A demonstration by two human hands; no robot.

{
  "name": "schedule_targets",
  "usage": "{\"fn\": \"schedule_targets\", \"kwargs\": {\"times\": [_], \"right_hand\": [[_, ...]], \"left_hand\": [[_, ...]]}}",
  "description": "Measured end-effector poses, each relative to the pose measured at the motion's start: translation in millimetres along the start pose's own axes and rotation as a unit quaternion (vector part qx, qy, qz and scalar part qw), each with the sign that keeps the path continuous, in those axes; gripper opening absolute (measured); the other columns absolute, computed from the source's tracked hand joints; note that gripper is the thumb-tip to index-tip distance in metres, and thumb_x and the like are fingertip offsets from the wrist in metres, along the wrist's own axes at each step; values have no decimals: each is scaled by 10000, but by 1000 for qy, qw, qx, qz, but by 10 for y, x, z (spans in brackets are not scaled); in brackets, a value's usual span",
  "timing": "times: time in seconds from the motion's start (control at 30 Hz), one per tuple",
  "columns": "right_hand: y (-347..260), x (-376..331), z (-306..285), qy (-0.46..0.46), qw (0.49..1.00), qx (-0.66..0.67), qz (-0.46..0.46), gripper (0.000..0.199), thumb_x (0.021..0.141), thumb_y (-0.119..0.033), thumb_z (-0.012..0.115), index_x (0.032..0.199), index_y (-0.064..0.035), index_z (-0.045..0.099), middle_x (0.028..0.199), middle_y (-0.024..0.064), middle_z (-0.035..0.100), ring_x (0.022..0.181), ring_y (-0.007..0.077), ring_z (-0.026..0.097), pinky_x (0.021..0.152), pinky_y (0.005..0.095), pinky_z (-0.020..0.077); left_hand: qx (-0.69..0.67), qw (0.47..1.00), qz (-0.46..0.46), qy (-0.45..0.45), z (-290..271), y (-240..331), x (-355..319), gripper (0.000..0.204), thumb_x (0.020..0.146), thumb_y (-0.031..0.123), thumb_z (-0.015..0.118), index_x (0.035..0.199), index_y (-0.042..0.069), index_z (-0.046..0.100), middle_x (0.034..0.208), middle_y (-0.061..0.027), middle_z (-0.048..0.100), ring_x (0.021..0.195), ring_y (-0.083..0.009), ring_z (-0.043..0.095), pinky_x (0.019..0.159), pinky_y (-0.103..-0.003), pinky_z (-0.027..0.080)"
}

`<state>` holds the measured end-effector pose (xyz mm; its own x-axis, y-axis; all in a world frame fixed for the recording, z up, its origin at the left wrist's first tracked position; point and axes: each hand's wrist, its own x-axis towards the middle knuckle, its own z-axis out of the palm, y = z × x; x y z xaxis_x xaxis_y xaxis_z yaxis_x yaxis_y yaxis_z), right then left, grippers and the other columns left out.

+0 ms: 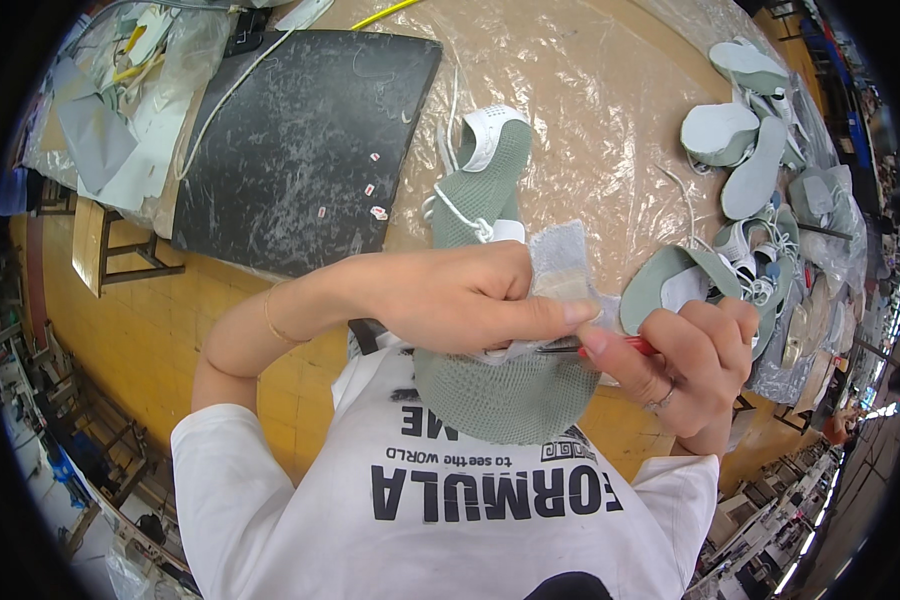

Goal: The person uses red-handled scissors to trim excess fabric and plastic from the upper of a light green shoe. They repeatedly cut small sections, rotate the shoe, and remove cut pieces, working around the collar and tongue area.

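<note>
A worker's left hand [450,295] clamps a sage-green knit shoe upper [495,300] against the chest, thumb and fingers pinched on a pale lining piece [562,268] at its edge. The right hand [695,360] is closed around a small red-handled tool [625,346], its dark metal tip laid against that same edge, just under the left thumb. The upper is raised off the plastic-covered tabletop [590,90], its white-laced heel end pointing away from the worker. By the look of it, this upper is mid-way through trimming or picking at one spot. A heap of similar green uppers and pale soles [745,150] lies on the right; which of these are finished cannot be told. A dark mat [300,140] lies to the left.
</note>
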<state>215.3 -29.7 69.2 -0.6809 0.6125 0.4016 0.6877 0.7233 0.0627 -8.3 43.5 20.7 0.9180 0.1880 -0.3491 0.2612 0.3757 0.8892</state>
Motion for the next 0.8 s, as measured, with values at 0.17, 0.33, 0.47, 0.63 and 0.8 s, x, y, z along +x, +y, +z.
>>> {"fn": "schedule_targets", "kwargs": {"times": [0.17, 0.33, 0.47, 0.63, 0.8], "right_hand": [[15, -6, 11, 19, 1000, 10, 12, 467, 611, -255, 721, 1072, -331, 689, 801, -61, 452, 684, 133, 461, 626, 311, 307], [7, 18, -4, 7, 999, 37, 19, 483, 581, -245, 723, 1058, -323, 697, 806, -62, 460, 674, 132, 466, 629, 312, 308], [7, 74, -4, 18, 999, 44, 17, 487, 574, -248, 728, 1055, -324, 701, 800, -65, 469, 673, 132, 471, 629, 314, 310], [103, 1, 17, 38, 999, 34, 18, 470, 598, -333, 704, 1060, -250, 701, 748, -59, 469, 646, 108, 444, 625, 273, 276], [256, -184, 185, 268, 915, 175, 247, 426, 684, -473, 754, 855, -103, 631, 716, -25, 454, 633, 101, 426, 590, 264, 293]], "left_hand": [[17, 999, -33, -26, -37, 34, -46, 426, 992, 407, 416, 904, 25, 581, 585, 38, 463, 495, -31, 431, 432, -192, 362], [5, 999, -12, -45, -30, 46, -24, 408, 994, 402, 412, 957, 30, 576, 597, 37, 470, 498, -27, 434, 427, -187, 359], [9, 999, -16, -49, -38, 27, -25, 407, 995, 402, 411, 996, 29, 576, 607, 38, 472, 505, -24, 437, 430, -184, 362], [26, 1000, 9, 8, -22, -33, -24, 399, 985, 386, 442, 901, 15, 565, 596, 17, 484, 508, -43, 415, 445, -221, 360], [66, 899, 296, 315, 20, -50, 84, 356, 958, 278, 520, 798, -22, 625, 622, -30, 542, 567, -72, 461, 511, -264, 400]]}}
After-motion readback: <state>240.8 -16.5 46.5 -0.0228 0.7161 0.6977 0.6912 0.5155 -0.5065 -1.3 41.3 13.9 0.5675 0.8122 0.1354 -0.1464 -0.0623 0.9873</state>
